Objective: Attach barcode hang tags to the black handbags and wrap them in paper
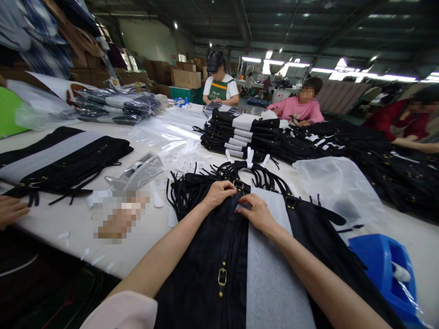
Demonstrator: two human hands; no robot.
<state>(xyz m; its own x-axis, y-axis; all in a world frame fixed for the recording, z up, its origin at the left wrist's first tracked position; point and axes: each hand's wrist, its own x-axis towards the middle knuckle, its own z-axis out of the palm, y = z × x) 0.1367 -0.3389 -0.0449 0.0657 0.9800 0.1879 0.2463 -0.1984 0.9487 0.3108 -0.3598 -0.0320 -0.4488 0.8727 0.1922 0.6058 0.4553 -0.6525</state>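
Note:
A black garment (206,256) with a grey sheet (270,274) folded into it lies on the white table (75,224) in front of me. My left hand (218,192) pinches the garment's top edge beside a gold buckle (238,184). My right hand (258,213) presses its curled fingers on the seam where black cloth meets the grey sheet. Black straps (254,176) fan out beyond the hands. A second gold buckle (222,277) sits lower on the garment.
A tape dispenser (137,172) stands to the left, near folded black garments (68,164). Stacked folded garments (236,132) lie farther back. Clear plastic bags (329,183) lie at right, a blue bin (387,274) at the near right. Three people work across the table; another person's hand (10,210) shows at the left edge.

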